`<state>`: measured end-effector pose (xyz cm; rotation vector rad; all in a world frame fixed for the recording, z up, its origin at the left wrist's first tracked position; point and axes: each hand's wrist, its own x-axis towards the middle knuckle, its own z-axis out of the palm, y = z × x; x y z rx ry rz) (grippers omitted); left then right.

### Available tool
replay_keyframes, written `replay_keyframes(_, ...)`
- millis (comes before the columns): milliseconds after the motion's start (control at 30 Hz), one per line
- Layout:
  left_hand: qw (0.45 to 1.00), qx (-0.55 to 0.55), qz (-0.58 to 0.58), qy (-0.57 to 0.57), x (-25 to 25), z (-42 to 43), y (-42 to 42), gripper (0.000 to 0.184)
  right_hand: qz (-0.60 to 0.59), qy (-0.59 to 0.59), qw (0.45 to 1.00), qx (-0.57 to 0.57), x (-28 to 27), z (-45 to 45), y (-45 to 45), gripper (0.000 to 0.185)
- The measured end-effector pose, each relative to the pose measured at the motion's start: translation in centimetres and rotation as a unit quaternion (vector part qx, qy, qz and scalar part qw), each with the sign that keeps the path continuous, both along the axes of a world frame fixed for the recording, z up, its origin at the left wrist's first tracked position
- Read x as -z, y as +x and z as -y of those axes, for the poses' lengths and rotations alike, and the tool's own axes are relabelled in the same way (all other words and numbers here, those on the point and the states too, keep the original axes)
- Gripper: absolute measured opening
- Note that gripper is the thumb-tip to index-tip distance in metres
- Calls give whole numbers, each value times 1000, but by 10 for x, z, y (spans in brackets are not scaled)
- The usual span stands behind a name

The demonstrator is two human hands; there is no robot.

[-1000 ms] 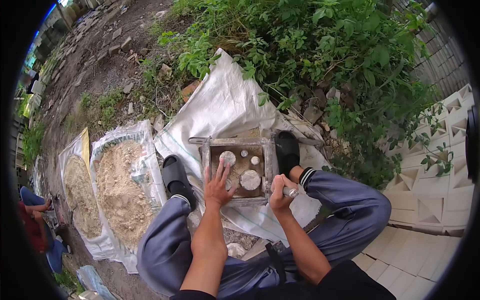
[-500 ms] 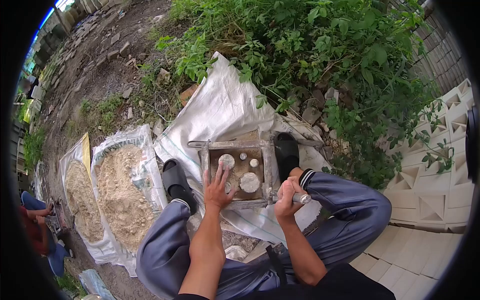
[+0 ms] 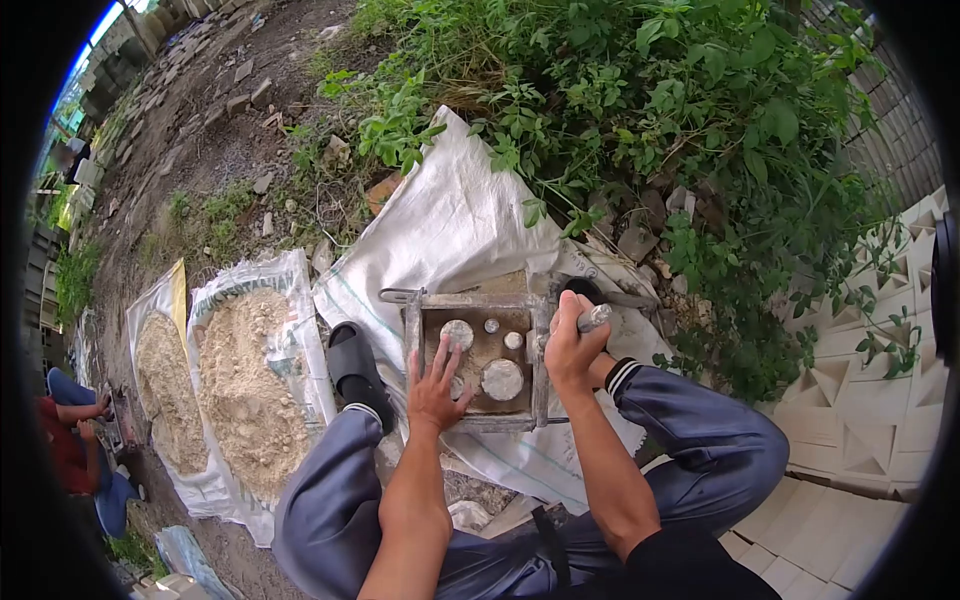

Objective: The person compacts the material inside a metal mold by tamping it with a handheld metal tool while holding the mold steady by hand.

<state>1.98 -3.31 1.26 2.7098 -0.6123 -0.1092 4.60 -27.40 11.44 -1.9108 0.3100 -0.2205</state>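
Note:
A rectangular mould frame [image 3: 480, 299], caked with pale grit, lies between my feet. Set inside it are round pieces of different sizes, among them a large disc [image 3: 502, 380] and a smaller disc [image 3: 457, 335] at the upper left. My left hand [image 3: 436, 390] rests over the frame's left part, fingers spread, the fingertips at the smaller disc. At the frame's right side my right hand [image 3: 572, 345] is wrapped round a short grey rod-like tool [image 3: 596, 317]. One blunt end of it sticks out; the rest is hidden by the hand.
Under the frame is a white woven sack [image 3: 440, 220]. Left of my foot, sandy powder [image 3: 250, 390] is heaped on opened sacks. Pale moulded blocks [image 3: 860, 400] are stacked at the right, with leafy plants [image 3: 640, 130] ahead. Another person [image 3: 85, 440] sits at the far left.
My right hand has moved forward with the rod-like tool, from the frame's lower right corner to beside its right side. My left hand has stayed almost in place.

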Motion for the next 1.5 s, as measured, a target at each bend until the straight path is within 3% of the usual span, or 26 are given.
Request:
replay_keyframes(33,1000,0,-1,-1,0,0,-3,76,-32,-22,997,-65,0,4,-6,7)
replay_keyframes(67,1000,4,3,-1,0,0,-2,77,56,-3,997,46,6,-10,-7,19)
replay_keyframes(133,1000,3,1,5,2,-2,0,77,140,21,977,157,5,-33,3,34)
replay_keyframes(200,1000,7,-1,-1,1,2,-2,78,232,-120,960,105,-1,-33,23,33)
replay_keyframes(267,999,6,-32,8,0,0,-2,78,196,-99,972,85,25,-23,24,33)
replay_keyframes(333,1000,1,-18,2,1,2,6,78,165,4,967,192,-31,-33,21,32)
replay_keyframes(400,1000,3,-5,-5,0,0,-2,78,100,86,981,142,-10,-30,12,31)
replay_keyframes(433,1000,2,-11,4,0,0,-2,78,208,-50,973,92,-2,-35,22,32)
replay_keyframes(467,1000,-1,-8,0,1,2,-1,78,313,-186,930,39,2,-37,32,32)
replay_keyframes(533,999,0,-39,3,2,-1,-2,78,266,-200,942,32,-18,-43,37,32)
replay_keyframes(600,1000,2,-24,-4,-1,-1,1,79,236,-141,954,117,-30,-42,33,33)
replay_keyframes(633,1000,3,-18,-13,-2,-2,-1,79,173,-10,972,157,-14,-36,22,32)
replay_keyframes(700,1000,0,-29,-11,0,-5,-7,79,208,-32,971,117,23,-31,21,33)
replay_keyframes(733,1000,5,-26,-14,1,-2,-2,79,237,-57,965,100,21,-35,32,32)
replay_keyframes(767,1000,3,13,12,7,-2,-3,80,259,-165,950,57,14,-28,39,32)
replay_keyframes(800,1000,3,16,8,6,0,-2,80,262,-169,948,57,7,-24,44,32)
replay_keyframes(867,1000,5,2,1,6,-2,-3,80,163,-35,980,107,-1,-21,46,32)
replay_keyframes(1000,1000,7,-30,-7,2,-4,-6,80,177,82,967,165,14,-26,21,34)
replay_keyframes(1033,1000,7,-1,6,3,-3,-6,80,164,52,977,127,25,-27,23,36)
replay_keyframes(1067,999,7,29,17,4,-1,-3,80,230,-57,968,82,32,-18,30,37)
replay_keyframes(1233,1000,6,8,8,6,-1,-2,80,161,117,970,142,-26,-27,26,35)
replay_keyframes(1267,1000,9,-4,1,4,-2,-2,80,166,149,966,128,-12,-22,21,32)
replay_keyframes(1333,1000,11,16,10,7,-5,-5,80,217,-16,975,52,28,-19,26,33)
replay_keyframes(1400,999,13,47,8,6,0,2,80,152,35,988,14,3,-21,35,39)
replay_keyframes(1500,1000,14,4,-9,2,-3,-3,80,117,159,976,97,-16,-28,30,40)
